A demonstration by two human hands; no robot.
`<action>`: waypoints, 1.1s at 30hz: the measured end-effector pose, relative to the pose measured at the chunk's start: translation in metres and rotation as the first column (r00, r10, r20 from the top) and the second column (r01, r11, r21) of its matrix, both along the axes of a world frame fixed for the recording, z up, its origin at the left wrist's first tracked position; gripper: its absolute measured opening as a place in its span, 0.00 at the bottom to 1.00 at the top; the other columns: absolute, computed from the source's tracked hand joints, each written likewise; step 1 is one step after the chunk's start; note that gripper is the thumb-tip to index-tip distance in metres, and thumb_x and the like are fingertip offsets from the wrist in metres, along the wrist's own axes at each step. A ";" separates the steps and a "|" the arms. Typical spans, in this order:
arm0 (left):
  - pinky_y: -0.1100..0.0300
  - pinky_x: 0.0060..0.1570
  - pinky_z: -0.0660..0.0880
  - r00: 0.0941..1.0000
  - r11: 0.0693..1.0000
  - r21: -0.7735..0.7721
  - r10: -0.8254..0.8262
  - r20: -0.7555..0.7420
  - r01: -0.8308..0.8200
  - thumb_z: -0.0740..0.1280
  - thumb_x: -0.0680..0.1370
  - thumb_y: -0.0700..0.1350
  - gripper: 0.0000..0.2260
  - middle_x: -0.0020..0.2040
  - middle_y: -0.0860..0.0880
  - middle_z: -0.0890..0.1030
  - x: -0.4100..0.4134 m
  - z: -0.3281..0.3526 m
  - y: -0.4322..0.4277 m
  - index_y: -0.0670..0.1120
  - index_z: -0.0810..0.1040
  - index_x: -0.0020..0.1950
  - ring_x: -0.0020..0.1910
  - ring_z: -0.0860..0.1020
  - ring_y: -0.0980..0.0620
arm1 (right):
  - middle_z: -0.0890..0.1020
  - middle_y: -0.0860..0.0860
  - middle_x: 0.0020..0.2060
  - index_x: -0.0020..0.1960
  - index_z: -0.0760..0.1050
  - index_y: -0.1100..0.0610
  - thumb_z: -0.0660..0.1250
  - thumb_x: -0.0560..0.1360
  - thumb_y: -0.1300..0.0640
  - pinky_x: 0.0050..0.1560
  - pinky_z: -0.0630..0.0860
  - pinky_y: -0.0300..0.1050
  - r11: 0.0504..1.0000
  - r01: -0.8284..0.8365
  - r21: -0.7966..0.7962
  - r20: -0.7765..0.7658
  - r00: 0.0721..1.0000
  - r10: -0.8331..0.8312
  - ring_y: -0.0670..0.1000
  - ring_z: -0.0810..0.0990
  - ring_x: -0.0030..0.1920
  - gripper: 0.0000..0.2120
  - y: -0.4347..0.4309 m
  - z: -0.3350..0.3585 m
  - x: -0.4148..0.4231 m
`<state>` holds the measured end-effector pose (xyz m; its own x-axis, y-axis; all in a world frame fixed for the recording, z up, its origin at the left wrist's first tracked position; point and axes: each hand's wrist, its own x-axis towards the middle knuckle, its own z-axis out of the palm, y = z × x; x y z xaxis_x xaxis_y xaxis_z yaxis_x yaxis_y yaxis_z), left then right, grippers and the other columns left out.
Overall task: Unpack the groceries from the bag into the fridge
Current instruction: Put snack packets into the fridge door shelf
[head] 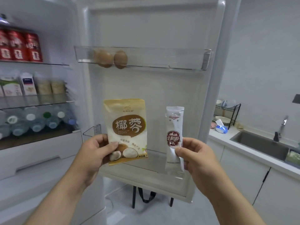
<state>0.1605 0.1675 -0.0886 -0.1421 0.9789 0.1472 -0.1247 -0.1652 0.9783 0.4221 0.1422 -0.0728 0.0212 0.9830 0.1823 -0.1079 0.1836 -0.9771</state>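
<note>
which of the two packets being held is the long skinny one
The silver-white milk powder sachet, pinched in the right hand. The other packet, the coconut pouch held in the left hand, is wide, tan and brown.

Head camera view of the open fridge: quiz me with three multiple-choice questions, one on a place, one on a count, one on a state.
1. Where are the eggs?
A) clear upper door shelf
B) sink
C) bottom drawer

2. How many red cans show on the top fridge shelf?
A) one
B) three
C) six

3. What are the hands doing?
A) both empty
B) left hand grips the coconut pouch, right hand pinches the white sachet
C) both lift one bottle

Answers: 1 A, the eggs sit behind the shelf's clear rail; 2 B, three stand side by side; 3 B, fingers and thumb close on each packet.
</note>
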 end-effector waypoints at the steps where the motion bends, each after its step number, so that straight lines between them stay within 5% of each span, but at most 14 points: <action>1: 0.58 0.39 0.81 1.000 1.000 0.009 0.017 -0.014 -0.017 0.68 0.75 0.37 0.08 0.47 0.42 0.86 -0.001 0.003 0.005 0.39 0.80 0.53 0.43 0.83 0.46 | 0.86 0.57 0.46 0.49 0.84 0.57 0.72 0.67 0.65 0.50 0.79 0.53 1.000 -0.007 0.006 0.007 1.000 0.007 0.57 0.85 0.46 0.11 0.008 0.002 -0.002; 6: 0.58 0.43 0.79 0.989 0.992 0.056 0.114 -0.094 -0.109 0.68 0.76 0.35 0.06 0.45 0.45 0.86 -0.001 0.016 0.021 0.41 0.81 0.50 0.44 0.84 0.50 | 0.87 0.55 0.43 0.50 0.83 0.59 0.67 0.74 0.71 0.35 0.78 0.40 0.997 -0.071 0.026 0.028 0.997 0.070 0.51 0.85 0.41 0.11 0.041 0.012 -0.009; 11: 0.50 0.52 0.78 0.962 0.972 0.095 0.229 -0.149 -0.216 0.68 0.75 0.34 0.06 0.44 0.45 0.86 -0.012 0.030 0.036 0.42 0.82 0.49 0.47 0.84 0.44 | 0.87 0.53 0.45 0.52 0.83 0.58 0.68 0.72 0.70 0.51 0.78 0.46 0.996 -0.074 0.044 0.047 0.996 0.072 0.52 0.86 0.47 0.12 0.069 0.017 -0.018; 15: 0.55 0.47 0.78 0.952 0.973 0.108 0.223 -0.209 -0.204 0.68 0.75 0.33 0.07 0.44 0.46 0.86 -0.023 0.041 0.050 0.42 0.82 0.48 0.43 0.85 0.49 | 0.87 0.54 0.44 0.52 0.82 0.59 0.68 0.73 0.70 0.54 0.79 0.49 0.997 -0.069 0.035 0.048 0.997 0.067 0.52 0.85 0.46 0.12 0.085 0.020 -0.025; 21: 0.49 0.52 0.79 0.920 0.987 0.075 0.161 -0.356 -0.144 0.71 0.74 0.34 0.06 0.46 0.46 0.86 -0.046 0.050 0.078 0.43 0.82 0.49 0.48 0.83 0.45 | 0.87 0.55 0.44 0.51 0.82 0.61 0.65 0.74 0.72 0.56 0.80 0.51 0.998 -0.055 0.018 0.043 0.998 0.054 0.54 0.85 0.46 0.12 0.103 0.025 -0.035; 28: 0.64 0.32 0.78 0.843 0.999 -0.045 -0.034 -0.536 0.011 0.71 0.72 0.29 0.09 0.40 0.45 0.86 -0.090 0.052 0.122 0.42 0.82 0.46 0.33 0.82 0.53 | 0.86 0.57 0.41 0.48 0.80 0.64 0.64 0.72 0.74 0.38 0.81 0.41 0.996 -0.011 -0.084 0.112 0.993 0.021 0.51 0.85 0.38 0.10 0.128 0.023 -0.070; 33: 0.65 0.31 0.76 0.750 0.981 -0.082 -0.189 -0.634 0.178 0.72 0.72 0.32 0.04 0.39 0.41 0.85 -0.118 0.055 0.148 0.38 0.84 0.44 0.33 0.81 0.49 | 0.85 0.61 0.45 0.51 0.78 0.67 0.66 0.71 0.73 0.38 0.80 0.41 0.986 0.007 -0.167 0.176 0.984 0.023 0.52 0.85 0.40 0.10 0.140 0.023 -0.097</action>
<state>0.0428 0.3157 -0.0336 0.1619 0.9791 0.1235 0.5003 -0.1893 0.8449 0.3249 0.2824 -0.0495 -0.0047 0.9999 0.0161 0.0684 0.0163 -0.9975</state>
